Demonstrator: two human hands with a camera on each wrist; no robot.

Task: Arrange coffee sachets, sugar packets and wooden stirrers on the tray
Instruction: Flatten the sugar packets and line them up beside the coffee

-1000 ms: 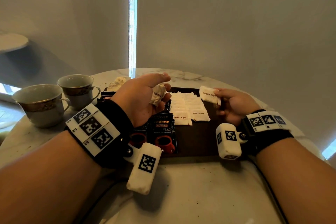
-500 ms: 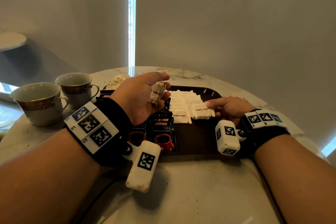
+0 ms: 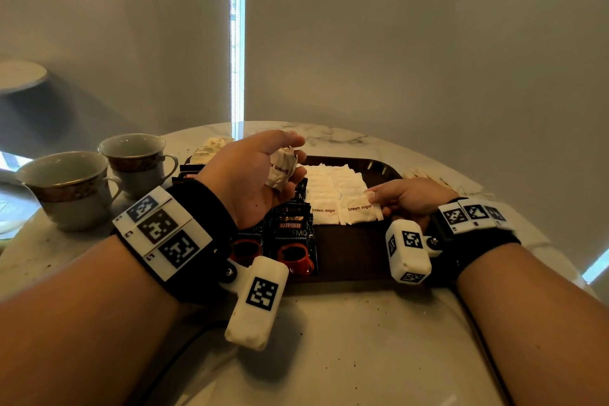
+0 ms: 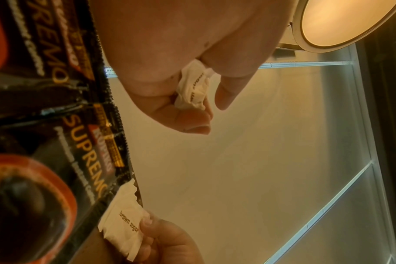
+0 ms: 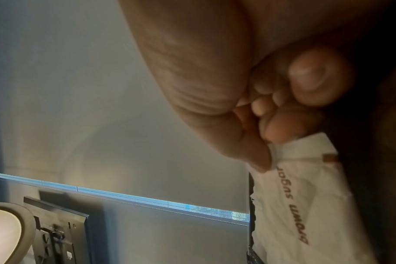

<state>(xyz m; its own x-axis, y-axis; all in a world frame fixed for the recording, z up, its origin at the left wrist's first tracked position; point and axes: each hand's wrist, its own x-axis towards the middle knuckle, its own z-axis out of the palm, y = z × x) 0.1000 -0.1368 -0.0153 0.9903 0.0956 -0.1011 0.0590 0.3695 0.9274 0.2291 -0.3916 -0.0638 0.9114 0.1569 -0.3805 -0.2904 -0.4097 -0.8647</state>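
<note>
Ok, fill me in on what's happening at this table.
A person is laying out coffee things on a dark tray. The right hand pinches a brown sugar packet lying at the near end of the rows of sugar packets. The left hand holds a crumpled bunch of packets above the coffee sachets. Wooden stirrers lie on the table, off the tray.

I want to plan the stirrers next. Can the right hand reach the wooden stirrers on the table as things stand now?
Probably yes. The wooden stirrers lie on the table just beyond the right hand, past the tray edge, with nothing between. But it pinches a brown sugar packet and must release that first.
</note>
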